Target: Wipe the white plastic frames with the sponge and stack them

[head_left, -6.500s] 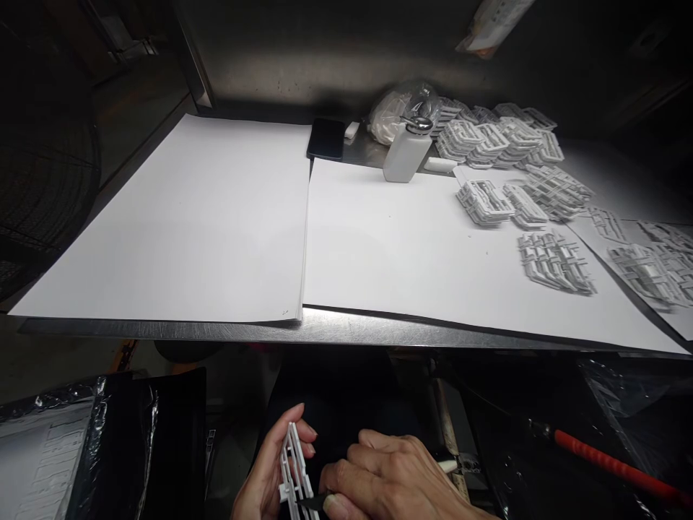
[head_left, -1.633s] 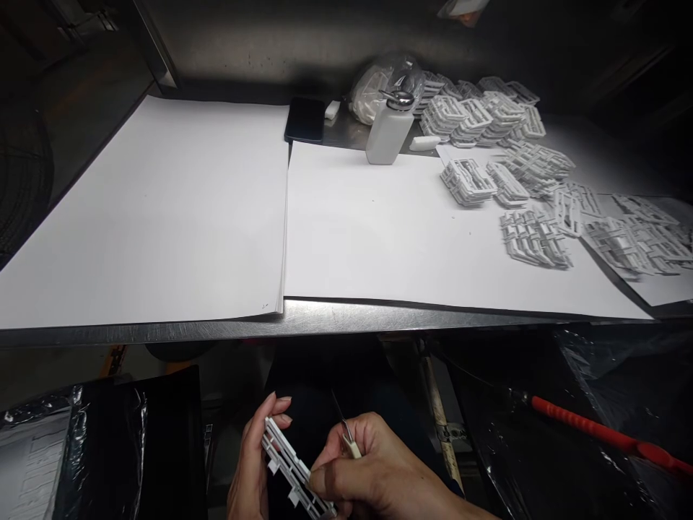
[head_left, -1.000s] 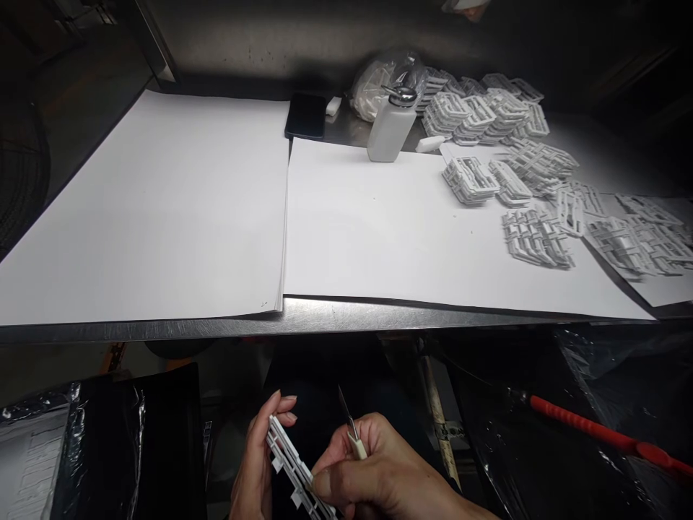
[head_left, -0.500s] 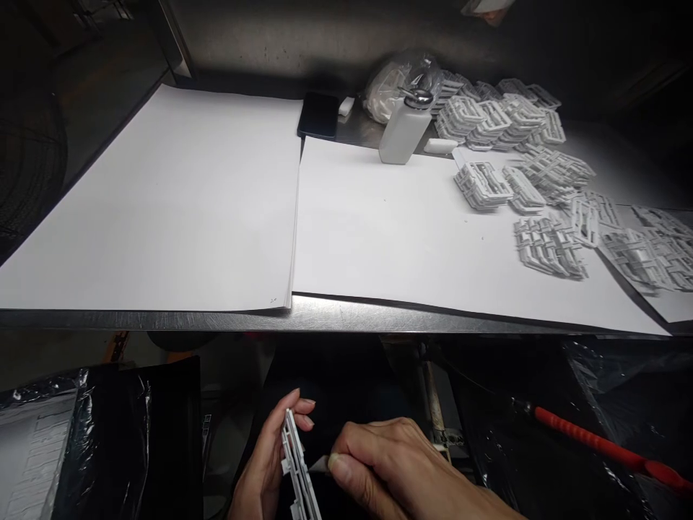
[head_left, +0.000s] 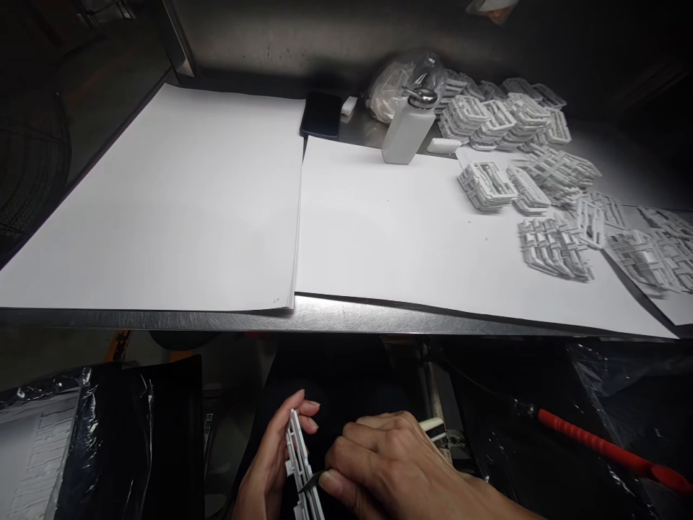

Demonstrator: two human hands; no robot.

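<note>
My left hand [head_left: 268, 462] is closed around a white plastic frame piece [head_left: 301, 462], held on edge in front of my lap below the table. Its fingertips curl past the top end of the piece. My right hand [head_left: 384, 458] grips a knife, whose thin dark blade [head_left: 310, 482] touches the near face of the frame piece. The knife's pale handle [head_left: 433, 427] sticks out behind the knuckles; the rest of it is hidden in the fist. The lower end of the frame piece runs out of the picture.
White paper sheets [head_left: 162, 202] cover the metal table [head_left: 346, 310]. Stacks of white frame pieces [head_left: 487, 184] stand at the right, near a pump bottle [head_left: 406, 133], a plastic bag [head_left: 387, 94] and a black phone [head_left: 320, 115]. A red-handled tool [head_left: 590, 437] lies low right. Plastic-lined boxes flank my lap.
My right hand has turned slightly and moved a little left, so the blade now shows against the frame piece and the handle end is visible. My left hand stays nearly still.
</note>
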